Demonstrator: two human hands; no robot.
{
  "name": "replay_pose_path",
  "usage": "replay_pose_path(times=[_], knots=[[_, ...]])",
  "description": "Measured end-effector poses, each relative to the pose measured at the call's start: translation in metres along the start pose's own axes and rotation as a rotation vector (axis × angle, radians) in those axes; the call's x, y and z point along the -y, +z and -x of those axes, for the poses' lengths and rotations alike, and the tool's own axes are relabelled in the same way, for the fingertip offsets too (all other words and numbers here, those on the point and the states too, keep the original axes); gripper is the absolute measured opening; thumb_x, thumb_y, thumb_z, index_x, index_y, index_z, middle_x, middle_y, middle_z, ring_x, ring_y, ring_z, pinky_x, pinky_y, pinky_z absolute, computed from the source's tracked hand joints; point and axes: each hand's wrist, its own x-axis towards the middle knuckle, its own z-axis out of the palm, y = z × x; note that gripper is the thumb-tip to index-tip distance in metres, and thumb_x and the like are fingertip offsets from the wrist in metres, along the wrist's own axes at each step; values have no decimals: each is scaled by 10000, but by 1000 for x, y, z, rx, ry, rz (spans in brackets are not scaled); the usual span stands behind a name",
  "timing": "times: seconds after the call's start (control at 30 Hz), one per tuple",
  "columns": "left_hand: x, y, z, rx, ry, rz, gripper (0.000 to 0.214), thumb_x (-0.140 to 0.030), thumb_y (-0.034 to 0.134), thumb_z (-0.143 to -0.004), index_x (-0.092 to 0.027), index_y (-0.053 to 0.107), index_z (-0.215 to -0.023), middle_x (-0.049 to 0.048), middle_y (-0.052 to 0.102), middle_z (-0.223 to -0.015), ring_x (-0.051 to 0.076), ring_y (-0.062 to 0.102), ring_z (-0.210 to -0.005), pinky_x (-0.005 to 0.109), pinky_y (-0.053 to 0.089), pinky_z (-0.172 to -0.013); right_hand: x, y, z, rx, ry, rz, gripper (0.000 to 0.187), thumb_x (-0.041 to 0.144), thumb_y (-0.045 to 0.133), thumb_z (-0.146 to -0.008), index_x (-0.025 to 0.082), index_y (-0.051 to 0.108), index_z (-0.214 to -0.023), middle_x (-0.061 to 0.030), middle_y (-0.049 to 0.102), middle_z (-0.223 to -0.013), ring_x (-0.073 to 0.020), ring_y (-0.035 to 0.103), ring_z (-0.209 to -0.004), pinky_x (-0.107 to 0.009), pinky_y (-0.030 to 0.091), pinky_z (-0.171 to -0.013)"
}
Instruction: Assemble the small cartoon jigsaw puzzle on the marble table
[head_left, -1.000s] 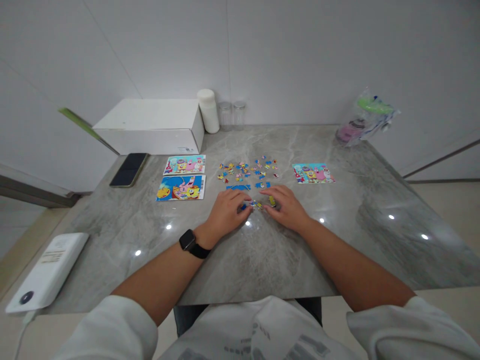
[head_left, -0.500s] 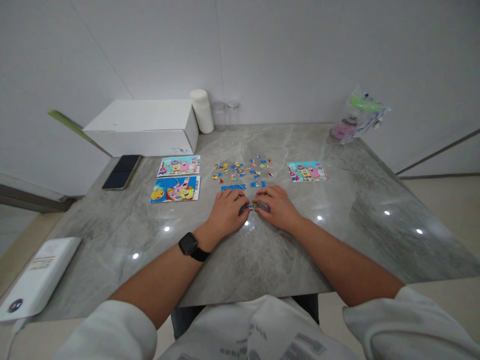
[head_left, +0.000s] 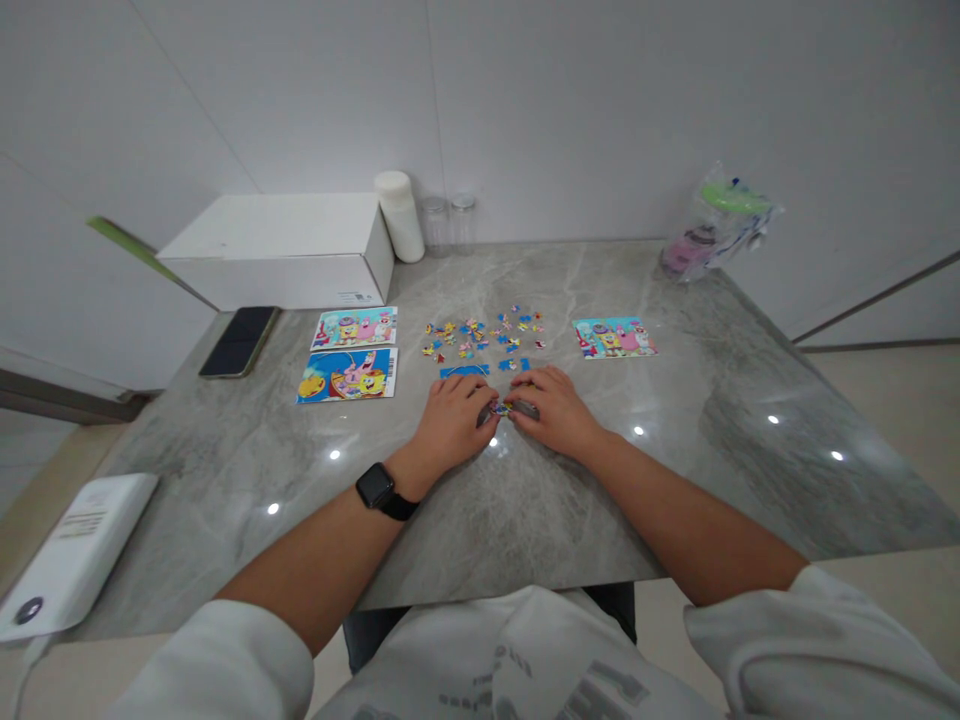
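Observation:
Close together on the grey marbled table, my left hand (head_left: 455, 418) and my right hand (head_left: 556, 410) pinch small coloured puzzle pieces (head_left: 501, 408) between their fingertips. How many pieces are there is too small to tell. Just beyond my fingers lie a joined blue strip of puzzle (head_left: 464, 370) and a shorter blue section (head_left: 514, 365). Behind these, several loose puzzle pieces (head_left: 466, 338) are scattered in a loose group. A cartoon picture card (head_left: 615, 339) lies to the right of them. Two more cards, one with a blue picture (head_left: 347, 376) and one with a light picture (head_left: 355, 327), lie left.
A phone (head_left: 240, 342) lies at the left, before a white box (head_left: 277, 278). A white bottle (head_left: 400, 218) and two clear glasses (head_left: 450, 225) stand by the wall. A bagged cup with a green lid (head_left: 716, 230) is at the back right. A white device (head_left: 79, 550) with a cable sits front left.
Both hands stay in nearly the same place, fingertips still on the small pieces. The view has shifted slightly; the things on the table have not visibly moved.

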Motion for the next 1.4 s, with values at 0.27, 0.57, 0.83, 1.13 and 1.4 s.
replay_pose_path(times=[0.27, 0.57, 0.83, 1.13, 1.4], knots=[[6, 1, -2, 45, 71, 75, 187, -310, 732, -960, -234, 719, -1130, 79, 765, -1202, 298, 645, -1157, 488, 436, -1022, -1, -1, 1, 5, 3, 4, 165, 278, 769, -907, 281, 795, -1071, -89, 722, -1239, -302, 629, -1177, -558, 410, -1131], [8, -2, -1, 64, 75, 48, 132, -261, 670, -996, -254, 754, -1098, 74, 784, -1137, 296, 659, -1115, 488, 433, -1002, -2, -3, 2, 1, 6, 17, 170, 273, 767, -913, 291, 791, -1081, -81, 725, -1239, -303, 633, -1176, -569, 408, -1141], [8, -2, 3, 72, 167, 40, 222, -271, 621, -1031, -297, 791, -1172, 61, 764, -1231, 283, 622, -1162, 491, 425, -1039, -2, -1, 3, 1, 9, 8, 171, 268, 762, -914, 283, 787, -1083, -84, 722, -1243, -299, 636, -1197, -570, 408, -1145], [7, -2, 3, 91, 171, 37, 240, -235, 631, -1018, -299, 790, -1186, 65, 761, -1213, 279, 615, -1153, 480, 428, -1032, -3, -3, 4, 5, 22, 20, 217, 232, 725, -919, 286, 793, -1117, -85, 717, -1276, -302, 631, -1223, -592, 351, -1203], [9, 0, 3, 82, 184, -10, 234, -253, 629, -1027, -293, 791, -1190, 56, 758, -1217, 265, 620, -1137, 472, 446, -1013, 0, -5, 4, 37, 79, 34, 170, 255, 724, -931, 285, 794, -1084, -78, 712, -1296, -304, 620, -1254, -622, 277, -1244]])
